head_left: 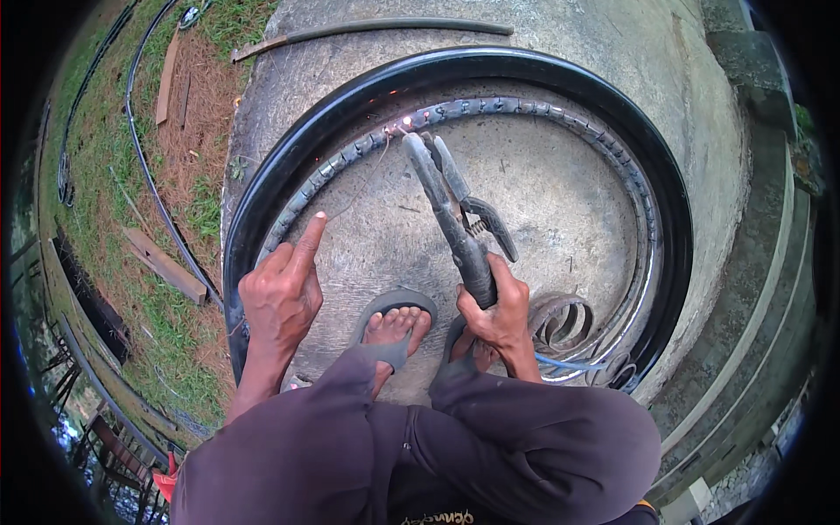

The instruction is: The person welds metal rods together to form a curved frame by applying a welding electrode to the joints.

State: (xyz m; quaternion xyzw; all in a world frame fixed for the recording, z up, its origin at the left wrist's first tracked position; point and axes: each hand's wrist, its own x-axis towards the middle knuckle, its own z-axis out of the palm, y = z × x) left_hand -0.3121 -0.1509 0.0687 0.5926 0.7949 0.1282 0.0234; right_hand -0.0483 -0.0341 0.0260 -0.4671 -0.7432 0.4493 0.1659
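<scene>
My right hand (499, 306) is wrapped round the dark handle of a welding electrode holder (451, 214). Its jaws point away from me, beside a small bright glow on a curved, ribbed metal strip (490, 107). That strip curves along the inside of a large black ring (643, 149) lying on the concrete. On the left, my left hand (280, 289) has its index finger stretched forward and the other fingers curled. From near that fingertip a thin wire (372, 171) runs up to the glow; the thumb's grip is hidden.
My sandalled feet (394, 328) are inside the ring. A coiled metal strip (564, 322) and a blue cable (560, 361) lie by my right wrist. Beyond the ring is a long bar (385, 26). Wooden planks (166, 262) and a black hose (144, 131) lie on the grass.
</scene>
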